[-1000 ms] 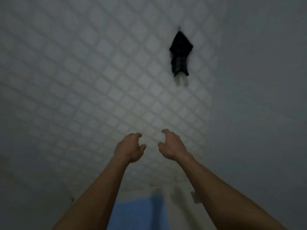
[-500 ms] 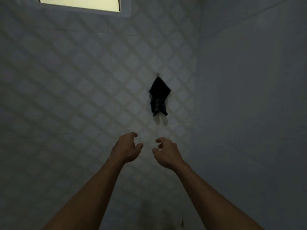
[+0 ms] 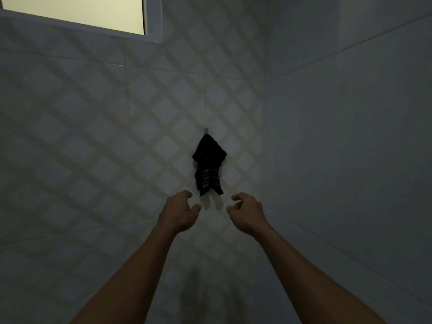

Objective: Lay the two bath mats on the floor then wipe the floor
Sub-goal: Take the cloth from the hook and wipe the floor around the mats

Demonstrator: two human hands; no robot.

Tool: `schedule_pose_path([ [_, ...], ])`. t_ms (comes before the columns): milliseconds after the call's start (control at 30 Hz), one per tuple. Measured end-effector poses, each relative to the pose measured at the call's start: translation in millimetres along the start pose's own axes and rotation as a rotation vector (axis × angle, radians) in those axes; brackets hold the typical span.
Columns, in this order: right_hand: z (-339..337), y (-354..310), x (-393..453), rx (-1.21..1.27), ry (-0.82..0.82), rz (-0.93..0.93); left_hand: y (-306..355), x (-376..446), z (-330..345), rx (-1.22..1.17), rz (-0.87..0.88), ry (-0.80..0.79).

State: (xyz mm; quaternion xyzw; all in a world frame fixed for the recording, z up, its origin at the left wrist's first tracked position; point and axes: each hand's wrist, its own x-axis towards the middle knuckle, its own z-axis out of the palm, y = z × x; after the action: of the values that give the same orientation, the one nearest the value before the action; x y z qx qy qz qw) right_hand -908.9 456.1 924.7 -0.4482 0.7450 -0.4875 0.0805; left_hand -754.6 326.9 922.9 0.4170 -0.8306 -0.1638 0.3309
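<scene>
Both hands have risen toward the dark cloth hanging near the wall's right corner, left hand and right hand loosely curled, empty, suggesting retrieval for wiping.

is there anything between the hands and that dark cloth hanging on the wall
Nothing visible. The dark cloth hangs from a hook on the tiled wall. The left hand and right hand are just below it, empty, fingers curled, with only bare wall showing between them.
</scene>
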Motion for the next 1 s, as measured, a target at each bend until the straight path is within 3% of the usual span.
schedule_pose_path([
  [400,31,37,206,0.21,-0.01,0.03,11,170,59,-0.16,-0.154,0.175],
  [600,51,37,303,0.34,-0.125,0.029,25,254,79,-0.443,-0.306,0.276],
  [800,76,37,333,0.75,-0.221,0.142,23,282,93,-0.813,-0.426,0.312],
  [900,72,36,334,0.843,-0.286,0.156,31,281,91,-0.854,-0.39,0.299],
  [1000,56,32,336,0.87,-0.236,0.063,37,274,82,-0.815,-0.346,0.365],
])
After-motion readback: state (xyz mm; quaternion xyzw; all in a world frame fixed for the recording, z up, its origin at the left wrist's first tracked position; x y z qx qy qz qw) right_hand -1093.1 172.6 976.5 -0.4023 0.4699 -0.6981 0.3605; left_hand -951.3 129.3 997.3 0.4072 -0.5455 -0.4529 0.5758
